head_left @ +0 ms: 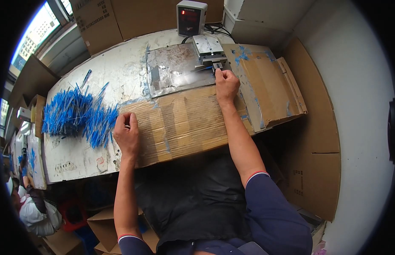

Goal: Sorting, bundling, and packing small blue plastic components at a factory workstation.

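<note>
My right hand (227,86) is closed, its fingertips at a small metal block (217,66) on the front of a silver metal fixture (207,44). A short blue strip shows beside that block; what my fingers pinch is hidden. My left hand (126,132) is closed too, thumb against the curled fingers, over the left end of the cardboard sheet (184,123). Whether anything thin is in it cannot be made out. Just left of it lies a loose heap of thin blue-and-silver strips (100,124), against a larger pile of the same strips (66,111).
A scuffed metal plate (174,70) lies left of the fixture. Behind stands a white box with a red lit display (191,19), its black cables (218,29) trailing right. Folded cardboard (269,85) covers the table's right end, near a wall. A person (36,212) sits far left.
</note>
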A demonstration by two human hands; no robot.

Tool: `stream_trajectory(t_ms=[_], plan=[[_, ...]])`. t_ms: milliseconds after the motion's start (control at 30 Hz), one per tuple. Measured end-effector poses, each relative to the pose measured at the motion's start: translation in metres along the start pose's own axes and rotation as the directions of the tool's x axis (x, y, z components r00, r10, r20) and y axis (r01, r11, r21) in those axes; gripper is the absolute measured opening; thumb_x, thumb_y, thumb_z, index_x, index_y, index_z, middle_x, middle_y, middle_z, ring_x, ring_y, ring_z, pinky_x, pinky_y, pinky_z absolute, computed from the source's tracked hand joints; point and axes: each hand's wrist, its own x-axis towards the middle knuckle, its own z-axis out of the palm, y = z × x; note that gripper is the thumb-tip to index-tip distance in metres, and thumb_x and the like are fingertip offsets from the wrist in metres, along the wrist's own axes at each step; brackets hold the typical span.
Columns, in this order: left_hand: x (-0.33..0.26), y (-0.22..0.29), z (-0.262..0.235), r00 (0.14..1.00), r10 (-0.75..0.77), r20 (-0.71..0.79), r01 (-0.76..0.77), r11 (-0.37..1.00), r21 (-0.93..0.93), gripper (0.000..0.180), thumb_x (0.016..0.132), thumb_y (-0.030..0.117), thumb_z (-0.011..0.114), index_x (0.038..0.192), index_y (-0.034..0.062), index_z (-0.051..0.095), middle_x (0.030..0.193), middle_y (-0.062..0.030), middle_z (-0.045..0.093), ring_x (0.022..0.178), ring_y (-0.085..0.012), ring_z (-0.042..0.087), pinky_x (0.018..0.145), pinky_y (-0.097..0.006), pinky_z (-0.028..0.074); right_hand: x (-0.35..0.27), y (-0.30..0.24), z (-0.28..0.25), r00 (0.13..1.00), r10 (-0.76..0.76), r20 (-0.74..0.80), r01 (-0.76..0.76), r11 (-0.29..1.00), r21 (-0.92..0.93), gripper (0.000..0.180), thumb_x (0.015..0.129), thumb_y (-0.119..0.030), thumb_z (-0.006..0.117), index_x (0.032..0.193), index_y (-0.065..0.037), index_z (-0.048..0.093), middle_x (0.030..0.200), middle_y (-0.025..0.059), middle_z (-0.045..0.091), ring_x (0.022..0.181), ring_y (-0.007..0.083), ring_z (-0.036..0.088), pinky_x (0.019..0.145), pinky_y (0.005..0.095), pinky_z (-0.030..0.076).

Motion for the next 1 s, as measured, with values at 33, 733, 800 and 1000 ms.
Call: stream_trajectory(t_ms=[33, 733, 800, 1000], plan=[[0.003, 0.016, 0.013, 0.996, 0.083, 0.02, -0.082, 0.995, -0.05, 0.013, 0.099, 0.015, 0.067, 0.099, 0.0017, 0.069, 0.085, -0.0052, 0.067, 0.073, -0.0128, 0.061, 0.068, -0.029, 0.051, 0.0, 0.001, 0.0, 1.0, -0.011, -0.005, 0.011, 1.0, 0.026, 0.032, 0.087, -0.032, 0.072, 0.072, -0.003, 0.069, 0.067, 0.0127, 0.069, 0.062, 0.0303, 0.067, 0.064, 0.0413, 0.052], [0.081, 0.078, 0.161, 0.669, 0.64, 0.377, -0.736, 0.643, 0.214, 0.006, 0.087, 0.009, 0.06, 0.09, 0.0086, 0.066, 0.088, -0.0083, 0.064, 0.088, -0.0292, 0.065, 0.071, -0.042, 0.055, 0.002, -0.008, -0.003, 0.996, 0.091, -0.005, -0.087, 0.964, 0.253, 0.03, 0.09, -0.027, 0.072, 0.076, -0.001, 0.068, 0.065, 0.0086, 0.067, 0.058, 0.0204, 0.062, 0.059, 0.0364, 0.049], [0.076, 0.077, 0.148, 0.73, 0.619, 0.289, -0.674, 0.72, 0.163, 0.005, 0.086, 0.006, 0.061, 0.086, 0.0092, 0.065, 0.084, -0.0096, 0.065, 0.084, -0.0311, 0.065, 0.069, -0.044, 0.053, 0.001, -0.009, -0.004, 0.986, 0.164, 0.004, -0.154, 0.914, 0.377, 0.03, 0.091, -0.026, 0.072, 0.076, 0.0, 0.067, 0.064, 0.0062, 0.066, 0.059, 0.0161, 0.06, 0.058, 0.0339, 0.048], [0.038, 0.072, 0.118, 0.806, 0.558, 0.199, -0.579, 0.813, 0.065, 0.007, 0.091, 0.008, 0.065, 0.095, 0.0087, 0.071, 0.084, -0.013, 0.07, 0.08, -0.0333, 0.068, 0.07, -0.043, 0.053, -0.007, -0.016, -0.012, 0.972, 0.106, 0.212, -0.222, 0.721, 0.656, 0.016, 0.094, -0.014, 0.07, 0.092, 0.001, 0.07, 0.073, 0.0008, 0.067, 0.061, 0.0058, 0.055, 0.054, 0.0234, 0.044]])
